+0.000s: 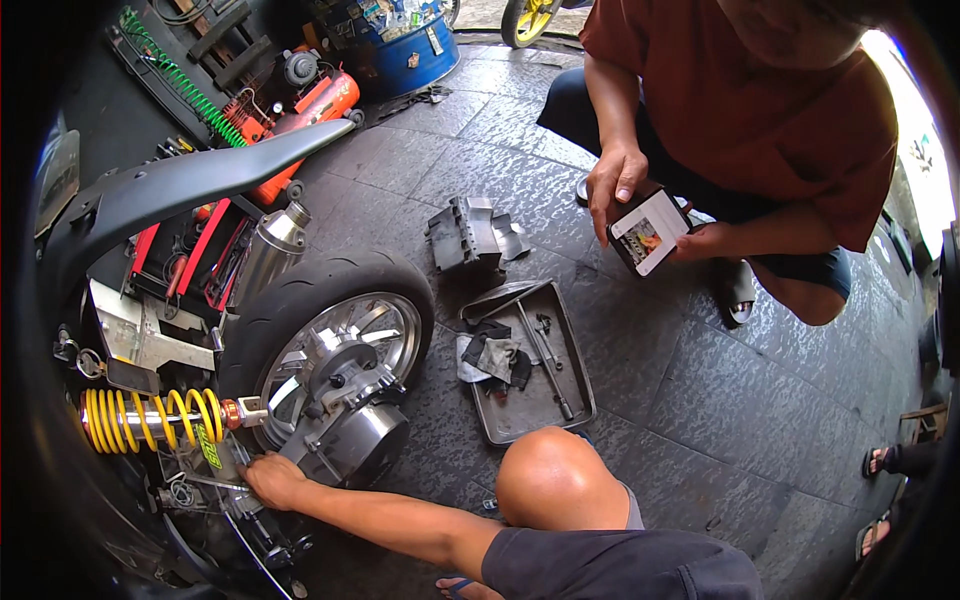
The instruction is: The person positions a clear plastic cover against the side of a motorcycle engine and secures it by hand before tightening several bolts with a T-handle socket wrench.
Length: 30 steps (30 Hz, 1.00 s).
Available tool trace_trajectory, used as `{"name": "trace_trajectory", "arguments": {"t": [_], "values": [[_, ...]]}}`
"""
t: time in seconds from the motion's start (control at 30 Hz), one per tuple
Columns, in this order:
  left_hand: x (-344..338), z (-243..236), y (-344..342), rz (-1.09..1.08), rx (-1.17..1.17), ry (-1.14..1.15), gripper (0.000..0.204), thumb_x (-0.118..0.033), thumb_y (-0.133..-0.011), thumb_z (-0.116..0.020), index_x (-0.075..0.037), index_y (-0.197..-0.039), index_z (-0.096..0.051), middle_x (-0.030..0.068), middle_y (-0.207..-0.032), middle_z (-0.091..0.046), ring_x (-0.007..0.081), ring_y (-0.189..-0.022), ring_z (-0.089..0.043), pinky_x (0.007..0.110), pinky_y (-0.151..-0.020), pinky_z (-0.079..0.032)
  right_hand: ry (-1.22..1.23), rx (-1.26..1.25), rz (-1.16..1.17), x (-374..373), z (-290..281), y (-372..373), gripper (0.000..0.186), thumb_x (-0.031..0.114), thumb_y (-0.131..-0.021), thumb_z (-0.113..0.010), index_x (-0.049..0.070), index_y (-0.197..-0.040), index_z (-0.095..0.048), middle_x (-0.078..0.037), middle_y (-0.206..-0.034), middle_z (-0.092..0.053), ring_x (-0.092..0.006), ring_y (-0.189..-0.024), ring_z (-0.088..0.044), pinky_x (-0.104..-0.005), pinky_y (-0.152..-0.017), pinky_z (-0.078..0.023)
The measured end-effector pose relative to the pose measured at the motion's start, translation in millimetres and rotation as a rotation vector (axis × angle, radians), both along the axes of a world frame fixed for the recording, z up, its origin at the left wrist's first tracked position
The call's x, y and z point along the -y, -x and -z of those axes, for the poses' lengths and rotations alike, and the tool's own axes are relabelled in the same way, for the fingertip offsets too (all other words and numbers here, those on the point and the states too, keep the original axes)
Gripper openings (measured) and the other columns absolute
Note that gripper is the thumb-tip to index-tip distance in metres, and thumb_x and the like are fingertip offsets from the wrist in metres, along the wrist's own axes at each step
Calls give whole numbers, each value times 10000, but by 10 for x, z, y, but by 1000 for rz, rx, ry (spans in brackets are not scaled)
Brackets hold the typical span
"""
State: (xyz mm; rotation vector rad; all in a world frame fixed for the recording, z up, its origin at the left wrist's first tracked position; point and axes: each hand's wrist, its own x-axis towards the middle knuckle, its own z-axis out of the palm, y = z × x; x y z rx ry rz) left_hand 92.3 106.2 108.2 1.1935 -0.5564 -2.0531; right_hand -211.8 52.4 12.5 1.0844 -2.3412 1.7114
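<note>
My right hand reaches left across the view to the metal parts below the yellow coil-spring shock absorber of a motor scooter. Its fingers curl in against these parts, and what they grip is hidden. Just beyond my hand stands the rear wheel with a black tyre and a silver rim. A round metal housing sits beside its hub, close to my forearm. My left hand is out of view.
A metal tray with a long-handled wrench and rags lies beyond my knee. Behind it rests a dark boxy part. Another person squats opposite, holding a phone. A red compressor and blue drum stand farther back.
</note>
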Motion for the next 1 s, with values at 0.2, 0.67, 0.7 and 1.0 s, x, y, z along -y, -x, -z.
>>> {"name": "trace_trajectory", "arguments": {"t": [0.2, 0.67, 0.7, 1.0], "values": [[23, -10, -15, 203, -230, -68, 279, -314, -958, -608, -95, -793, -656, -16, -638, -586, 176, -559, -528, 384, -713, -521, 10, -15, 24, 10, 18, -2, 181, 124, -809, -588, 46, -953, -665, -142, -829, -700, -316, -864, -685, -428, -825, -495], [-134, 40, 218, 88, 33, 197, 408, -354, -1010, -470, -91, -710, -553, 49, -553, -451, 181, -500, -419, 410, -663, -453, -37, 9, -68, -103, -37, 59, 258, 155, -810, -633, 30, -1035, -637, -179, -860, -697, -355, -860, -675, -471, -817, -513], [-83, 73, 206, 71, 22, 161, 440, -366, -1035, -419, -81, -726, -547, 47, -546, -440, 184, -497, -417, 435, -682, -449, -41, 4, -76, -127, -35, 80, 287, 165, -816, -637, 26, -1067, -624, -183, -863, -694, -358, -867, -671, -468, -814, -512], [-57, 114, 91, 121, 166, 350, 340, -259, -1033, -438, -138, -716, -466, -14, -534, -355, 116, -463, -337, 382, -708, -477, 2, -11, -49, -45, -47, 19, 381, 138, -793, -632, 9, -1151, -606, -187, -860, -686, -372, -872, -664, -477, -812, -512]]}}
